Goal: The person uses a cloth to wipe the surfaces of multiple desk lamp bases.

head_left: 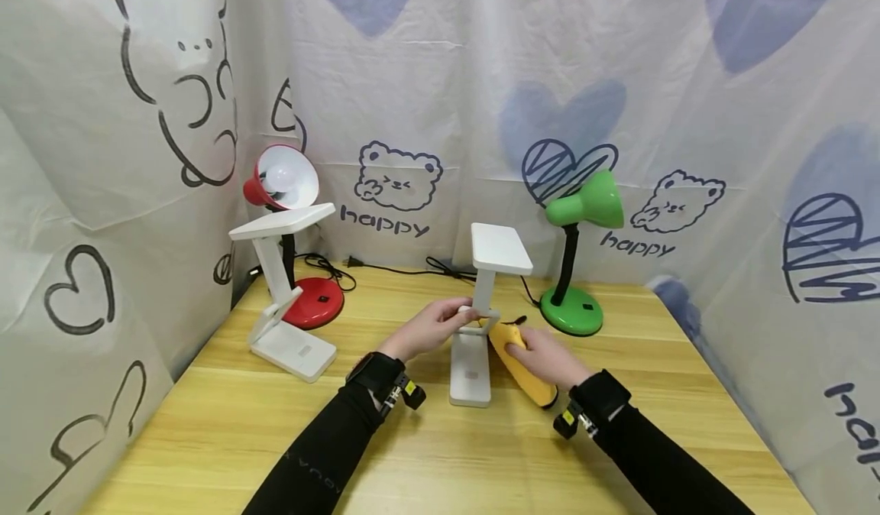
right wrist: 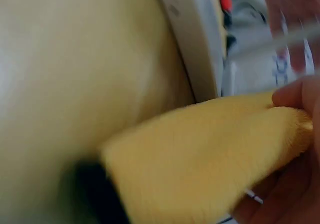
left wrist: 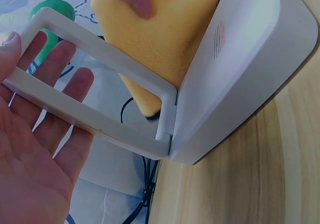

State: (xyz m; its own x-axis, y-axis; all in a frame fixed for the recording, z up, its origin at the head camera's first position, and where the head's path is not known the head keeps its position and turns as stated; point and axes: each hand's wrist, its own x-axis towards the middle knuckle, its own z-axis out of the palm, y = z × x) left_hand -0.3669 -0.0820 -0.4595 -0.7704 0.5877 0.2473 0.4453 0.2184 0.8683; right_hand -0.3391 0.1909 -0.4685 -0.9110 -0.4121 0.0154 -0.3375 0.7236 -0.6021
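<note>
A white folding desk lamp (head_left: 471,370) stands mid-table with its flat head (head_left: 500,247) raised. My left hand (head_left: 429,330) holds its open frame arm (left wrist: 90,119) near the hinge, with the fingers (left wrist: 60,83) behind the frame and the thumb at its top edge. My right hand (head_left: 546,358) grips a yellow fluffy cloth (head_left: 507,337) and presses it against the right side of the lamp's base. The left wrist view shows the cloth (left wrist: 165,38) lying against the base (left wrist: 240,68). In the blurred right wrist view, the cloth (right wrist: 200,159) fills the frame beside the lamp's edge (right wrist: 192,43).
A second white folding lamp (head_left: 285,339) stands at the left on the wooden table (head_left: 440,454), with a red desk lamp (head_left: 296,186) behind it. A green desk lamp (head_left: 584,202) stands at the back right. Black cables (head_left: 392,269) run along the rear edge. Printed fabric walls enclose the table.
</note>
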